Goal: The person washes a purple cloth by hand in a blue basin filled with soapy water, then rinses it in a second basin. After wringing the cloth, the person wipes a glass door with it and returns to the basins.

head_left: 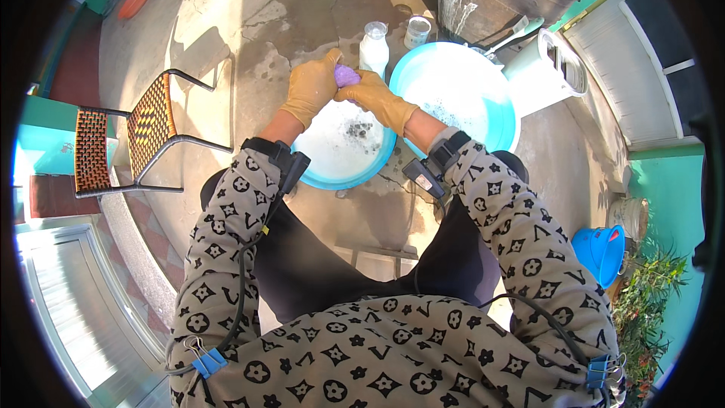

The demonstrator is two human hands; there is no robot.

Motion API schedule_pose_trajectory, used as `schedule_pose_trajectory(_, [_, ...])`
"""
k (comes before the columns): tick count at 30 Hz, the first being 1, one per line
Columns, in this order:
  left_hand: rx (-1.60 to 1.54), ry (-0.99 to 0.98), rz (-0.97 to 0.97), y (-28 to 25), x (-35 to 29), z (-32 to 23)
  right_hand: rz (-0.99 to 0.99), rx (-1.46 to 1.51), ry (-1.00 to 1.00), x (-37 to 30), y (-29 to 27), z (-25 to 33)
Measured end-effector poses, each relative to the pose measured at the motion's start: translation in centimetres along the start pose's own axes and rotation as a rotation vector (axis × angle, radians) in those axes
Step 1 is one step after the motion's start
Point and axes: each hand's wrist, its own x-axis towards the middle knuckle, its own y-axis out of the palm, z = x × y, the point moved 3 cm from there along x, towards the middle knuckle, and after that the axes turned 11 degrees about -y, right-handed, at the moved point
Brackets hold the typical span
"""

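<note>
A single head-worn fisheye view looks almost straight down the person's own torso and lap onto the concrete floor (317, 23). It faces forward and downward, close to the patterned sleeves, which enter from the lower edge. The round rim bends the straight edges; its dark margins probably hide the outer scene.

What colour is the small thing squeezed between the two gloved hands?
Purple. The small lump sits between the left hand and right hand, seen best in the head view.

Harsh sunlight, sharp dark shadows, strong fisheye bending toward the rim.
</note>
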Motion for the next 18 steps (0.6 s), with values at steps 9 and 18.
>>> schedule_pose_trajectory(9, [-0.259, -0.264, 0.046, -1.5, 1.4, -0.3, -0.099, 0.240, -0.020, 0.0, -2.2, 0.6])
schedule_pose_trajectory(18, [-0.597, -0.217, 0.249, -0.9, 1.1, -1.7, -0.197, 0.363, -0.176, 1.2, -4.4, 0.1])
